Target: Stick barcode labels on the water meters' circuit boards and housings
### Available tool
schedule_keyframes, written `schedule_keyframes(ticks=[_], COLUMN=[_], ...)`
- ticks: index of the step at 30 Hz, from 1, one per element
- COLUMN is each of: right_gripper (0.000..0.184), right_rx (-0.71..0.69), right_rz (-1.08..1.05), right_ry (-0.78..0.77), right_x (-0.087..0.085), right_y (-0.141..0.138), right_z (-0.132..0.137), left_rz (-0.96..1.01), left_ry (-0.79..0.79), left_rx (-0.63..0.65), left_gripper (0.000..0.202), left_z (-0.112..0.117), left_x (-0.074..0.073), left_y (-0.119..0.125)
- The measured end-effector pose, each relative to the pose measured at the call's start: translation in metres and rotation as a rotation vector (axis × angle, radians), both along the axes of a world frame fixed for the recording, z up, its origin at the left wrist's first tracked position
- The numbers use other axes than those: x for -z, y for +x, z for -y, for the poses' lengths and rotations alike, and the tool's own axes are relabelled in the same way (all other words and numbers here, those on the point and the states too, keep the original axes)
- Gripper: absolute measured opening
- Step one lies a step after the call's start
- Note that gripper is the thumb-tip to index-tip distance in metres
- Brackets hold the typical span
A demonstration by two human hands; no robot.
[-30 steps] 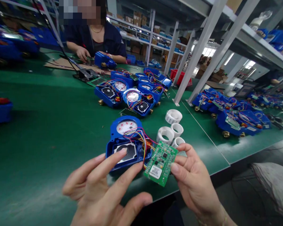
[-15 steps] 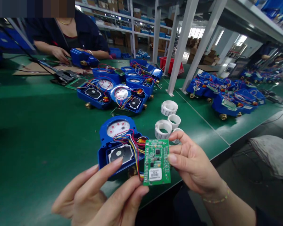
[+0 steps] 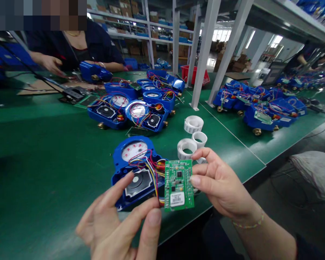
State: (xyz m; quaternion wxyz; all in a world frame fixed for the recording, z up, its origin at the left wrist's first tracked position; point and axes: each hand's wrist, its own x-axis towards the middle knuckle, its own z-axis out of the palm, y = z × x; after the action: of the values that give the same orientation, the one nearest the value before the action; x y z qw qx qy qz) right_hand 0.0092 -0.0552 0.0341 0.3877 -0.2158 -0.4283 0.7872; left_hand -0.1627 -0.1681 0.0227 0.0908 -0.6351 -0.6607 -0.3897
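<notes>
Now the right hand [image 3: 219, 184] pinches the green circuit board [image 3: 178, 185] upright beside the open blue water meter [image 3: 137, 169] on the worktop [image 3: 43, 159], left hand [image 3: 119, 224] open-fingered under its wires [image 3: 148, 169], best kept slack, untwisted.

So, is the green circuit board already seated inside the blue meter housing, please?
No, the right hand holds the circuit board upright, wired to the meter housing.

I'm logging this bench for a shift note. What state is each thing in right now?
Circuit board: held upright by its edge in the right hand, wired to the meter.
Blue meter: lying on the green table, cover off, wires showing.
Left hand: fingers touching the meter.
Label rolls: lying loose beside the meter.
Other blue meters: open, grouped behind.
</notes>
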Motion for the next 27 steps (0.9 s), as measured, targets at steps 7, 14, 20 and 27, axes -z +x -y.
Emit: schedule_keyframes(ticks=[7,14,20,27], right_gripper=[0.040,0.040,0.040,0.039], right_rx=[-0.038,-0.037,-0.044,-0.054], right_rz=[-0.022,-0.045,-0.063,-0.081], right_ry=[0.002,-0.037,-0.049,-0.061], right_x=[0.0016,0.0005,0.0019,0.0021], right_y=[-0.0001,-0.0025,-0.0023,-0.0050], right_z=[-0.0009,-0.0005,-0.0012,-0.0002], left_rz=[0.016,0.042,0.066,0.128], left_ry=[-0.080,-0.076,-0.099,-0.076], left_rx=[0.043,0.012,0.000,-0.030], left_gripper=[0.013,0.016,0.018,0.020], left_z=[-0.0022,-0.0024,-0.0009,-0.0018], left_x=[0.0027,0.0006,0.0011,0.0002], left_y=[0.0012,0.0048,0.0050,0.0084])
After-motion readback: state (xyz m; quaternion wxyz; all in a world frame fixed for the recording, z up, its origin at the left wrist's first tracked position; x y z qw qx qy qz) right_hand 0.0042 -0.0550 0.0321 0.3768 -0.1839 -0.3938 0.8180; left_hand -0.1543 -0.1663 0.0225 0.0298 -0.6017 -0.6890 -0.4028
